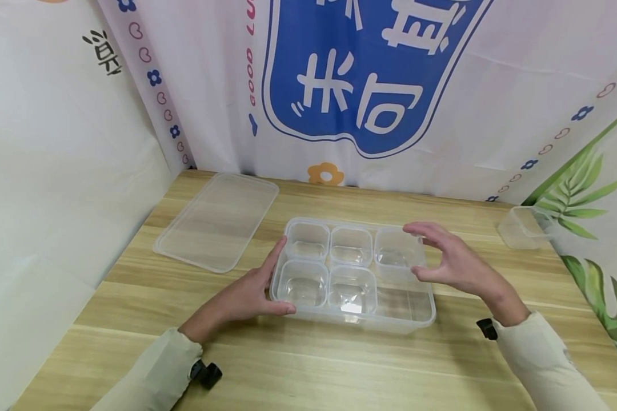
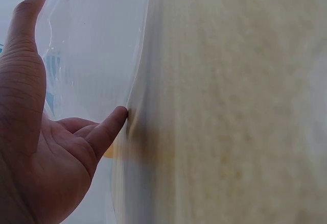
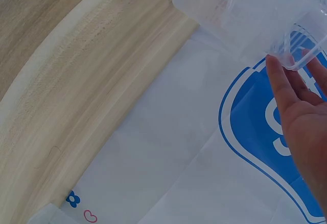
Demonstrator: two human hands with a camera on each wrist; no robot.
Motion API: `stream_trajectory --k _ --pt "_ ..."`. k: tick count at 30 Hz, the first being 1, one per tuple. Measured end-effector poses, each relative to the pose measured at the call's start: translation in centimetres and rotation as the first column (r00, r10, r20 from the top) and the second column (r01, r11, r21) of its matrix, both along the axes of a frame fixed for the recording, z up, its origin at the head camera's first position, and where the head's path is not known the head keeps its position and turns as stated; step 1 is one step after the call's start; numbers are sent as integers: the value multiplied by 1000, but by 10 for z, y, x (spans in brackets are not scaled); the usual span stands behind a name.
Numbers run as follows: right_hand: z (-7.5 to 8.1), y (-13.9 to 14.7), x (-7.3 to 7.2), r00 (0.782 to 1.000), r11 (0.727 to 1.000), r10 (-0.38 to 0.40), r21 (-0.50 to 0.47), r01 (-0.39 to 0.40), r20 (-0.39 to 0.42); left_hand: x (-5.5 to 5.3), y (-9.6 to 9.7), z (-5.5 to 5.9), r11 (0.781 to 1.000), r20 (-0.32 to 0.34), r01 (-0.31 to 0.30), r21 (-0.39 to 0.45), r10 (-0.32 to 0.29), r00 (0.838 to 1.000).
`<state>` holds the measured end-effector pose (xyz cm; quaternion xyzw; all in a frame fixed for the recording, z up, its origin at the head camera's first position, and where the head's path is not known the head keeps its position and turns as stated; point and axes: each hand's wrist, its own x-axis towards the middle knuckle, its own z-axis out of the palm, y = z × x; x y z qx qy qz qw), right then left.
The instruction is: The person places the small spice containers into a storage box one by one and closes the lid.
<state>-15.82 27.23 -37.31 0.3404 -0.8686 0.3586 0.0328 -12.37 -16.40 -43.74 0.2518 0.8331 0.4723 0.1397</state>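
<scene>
Your left hand (image 1: 247,294) is spread against the left end of the tray (image 1: 403,303), and your right hand (image 1: 455,262) curls thumb and fingers around the cup (image 1: 397,246) at its far right corner. Watch it: no neighbour braces the near side, so an uneven squeeze could skew it or send it sliding nearward.

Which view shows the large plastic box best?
Head view, with nearly the whole large plastic box showing. Left wrist has only part, beside the left hand; in right wrist, clear plastic overlaps, so its limits are unclear.
</scene>
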Motion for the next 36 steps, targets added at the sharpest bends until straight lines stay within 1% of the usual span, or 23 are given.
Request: stream_trajectory --k 6,12,20,29,36 --pt "-3 -1 -2 998 997 -25 76 29 -58 0 -1 0 1000 2 0 -2 0 1000" --pt "-5 -1 -4 996 992 -53 111 61 -73 1 -1 0 1000 -4 -1 -8 1 1000" --pt "-11 1 -4 995 990 -80 110 85 -53 1 0 1 1000 -9 -5 -12 5 1000" --pt "-19 4 -6 996 991 -73 109 79 -50 0 0 1 1000 -8 -4 -13 4 1000" --pt "-21 4 -4 997 990 -75 121 77 -27 1 0 1 1000 -7 -15 -24 15 1000"
